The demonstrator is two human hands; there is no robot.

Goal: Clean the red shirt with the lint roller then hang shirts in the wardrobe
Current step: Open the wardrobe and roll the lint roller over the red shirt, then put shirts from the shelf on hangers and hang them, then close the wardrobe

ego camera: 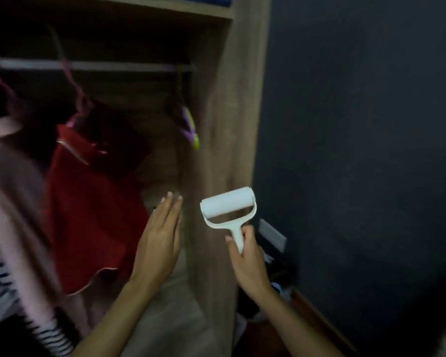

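Right hand clasping white lint roller; left hand flat, fingers spread, beside red shirt.

Dim, murky indoor light, heavy motion blur at left, wardrobe interior perhaps deepest in shadow

Red shirt, white lint roller, brown wood-grain wardrobe, dark blue wall.

A dark blue wall stood on the right, with what looked like a grey socket plate low down.
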